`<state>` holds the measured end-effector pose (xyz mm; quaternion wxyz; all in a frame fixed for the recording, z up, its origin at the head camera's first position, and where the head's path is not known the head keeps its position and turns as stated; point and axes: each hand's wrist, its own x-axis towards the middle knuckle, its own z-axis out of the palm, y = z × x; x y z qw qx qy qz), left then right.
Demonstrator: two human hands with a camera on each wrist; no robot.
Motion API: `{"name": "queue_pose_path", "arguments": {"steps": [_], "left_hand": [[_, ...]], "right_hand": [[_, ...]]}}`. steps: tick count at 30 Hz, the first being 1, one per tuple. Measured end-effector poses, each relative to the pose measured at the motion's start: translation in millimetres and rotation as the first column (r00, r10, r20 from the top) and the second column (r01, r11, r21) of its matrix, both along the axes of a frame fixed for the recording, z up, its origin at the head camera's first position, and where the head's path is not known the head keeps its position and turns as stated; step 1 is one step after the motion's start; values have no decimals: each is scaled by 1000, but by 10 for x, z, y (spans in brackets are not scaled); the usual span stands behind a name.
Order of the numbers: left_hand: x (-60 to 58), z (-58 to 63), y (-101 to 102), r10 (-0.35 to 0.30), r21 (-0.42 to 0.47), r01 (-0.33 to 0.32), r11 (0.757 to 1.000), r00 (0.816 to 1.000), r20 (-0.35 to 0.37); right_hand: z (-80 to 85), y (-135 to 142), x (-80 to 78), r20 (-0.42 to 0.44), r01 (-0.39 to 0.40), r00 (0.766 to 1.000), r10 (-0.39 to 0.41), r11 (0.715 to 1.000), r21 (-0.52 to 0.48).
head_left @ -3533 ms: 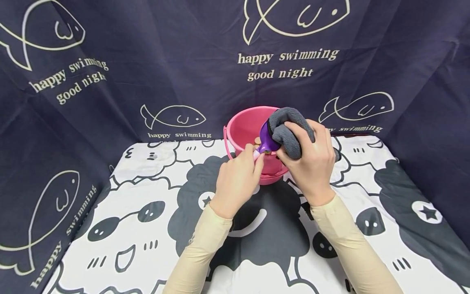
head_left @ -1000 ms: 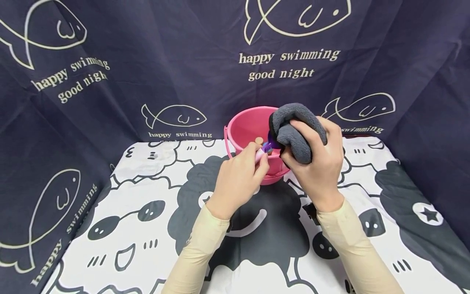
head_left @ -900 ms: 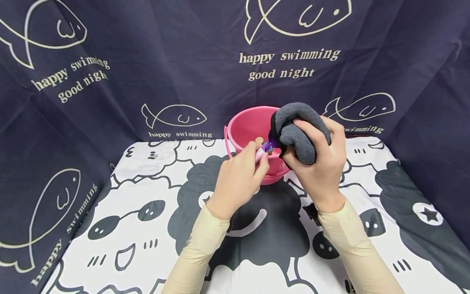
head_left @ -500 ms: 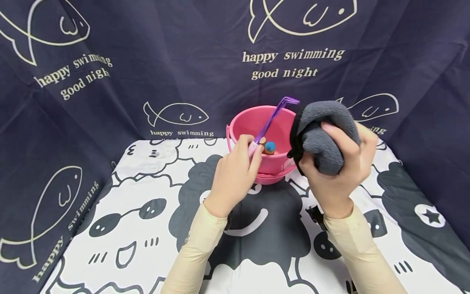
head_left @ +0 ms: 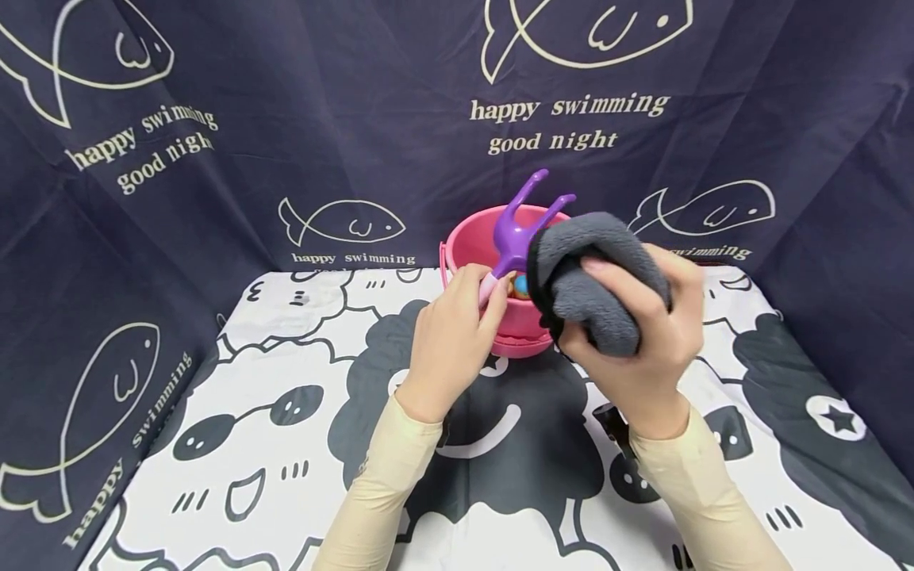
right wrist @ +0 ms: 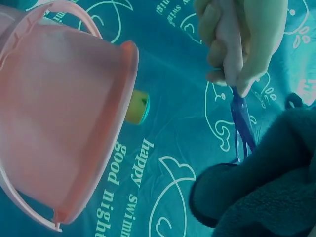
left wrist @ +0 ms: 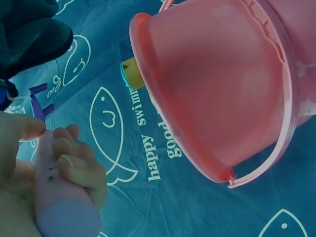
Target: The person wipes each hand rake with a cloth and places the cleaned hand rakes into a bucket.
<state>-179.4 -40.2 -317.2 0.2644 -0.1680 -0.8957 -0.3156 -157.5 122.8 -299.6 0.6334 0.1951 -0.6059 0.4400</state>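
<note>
My left hand [head_left: 450, 345] grips the pink handle of a purple toy rake [head_left: 510, 238], held slanting up over the bucket. Two bent prongs show in the head view; the right part of its head is hidden behind a towel. That folded dark grey towel [head_left: 600, 285], with black edging, is bunched in my right hand [head_left: 650, 349], fingers curled round it. It overlaps the rake's right side. Below stands a pink bucket [head_left: 521, 321] holding small pieces; a yellowish cylinder [left wrist: 132, 74] with a teal end pokes past its rim in the left wrist view.
A sheep-print cloth [head_left: 286, 492] covers the table. Dark blue fabric [head_left: 371, 119] with fish drawings hangs behind and at both sides. The bucket's handle [left wrist: 281, 153] hangs down along its front. A black device [head_left: 612, 420] sits at my right wrist.
The towel has come off the rake's head, swung right, then returned left against it. The rake has lifted and turned, so its prongs now show. The blue-topped piece in the bucket came into view.
</note>
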Motion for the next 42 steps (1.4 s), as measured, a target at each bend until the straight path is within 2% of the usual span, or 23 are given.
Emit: {"name": "queue_pose_path", "arguments": {"steps": [3,8,12,15,18,25,35,42], "left_hand": [[-5,-15,5,-9,-27,8,1000,1000,-28],[5,-34,7,-11,-75,6,997,998,-58],[24,-38,14,0,-82,-6,997,997,-75],[35,-36,22,6,-111,-18,994,995,-101],[38,-41,34,0,-138,-18,990,991,-132],[41,-40,38,-8,-145,-18,989,984,-179],[43,-33,41,-36,-152,9,988,984,-177],[30,-32,29,-10,-163,-22,986,981,-191]], "right_hand": [[-49,1,-12,39,-47,998,43,992,121],[-122,-11,-35,72,-94,994,77,956,277],[-159,0,-66,104,-59,994,19,919,390],[-178,3,-86,132,-28,991,-32,902,430],[-186,2,-90,137,-7,989,-58,900,435],[-176,0,-94,107,13,992,-63,910,415],[-162,15,-104,116,36,990,-83,932,360],[-140,37,-103,130,72,984,-119,945,318]]}}
